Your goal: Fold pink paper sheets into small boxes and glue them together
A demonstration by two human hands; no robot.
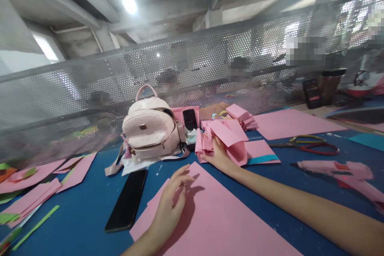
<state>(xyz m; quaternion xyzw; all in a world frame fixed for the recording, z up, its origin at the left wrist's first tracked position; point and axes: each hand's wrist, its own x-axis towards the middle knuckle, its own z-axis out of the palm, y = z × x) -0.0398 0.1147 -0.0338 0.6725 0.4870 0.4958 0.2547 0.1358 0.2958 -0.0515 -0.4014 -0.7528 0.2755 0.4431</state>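
My left hand (171,202) rests on the near edge of a large pink paper sheet (219,220) lying on the blue table, its fingers loosely curled and holding nothing. My right hand (219,156) reaches forward across the sheet and grips a pile of folded pink paper pieces (223,136) beyond it. A black phone (127,200) lies flat just left of my left hand. A pale pink backpack (150,128) stands behind the phone.
Scissors with yellow and red handles (309,144) lie at the right, near a pink glue gun (336,168). Another pink sheet (294,122) lies at the back right. Pink and green paper scraps (33,192) cover the left. A perforated metal screen (192,68) closes the table's far side.
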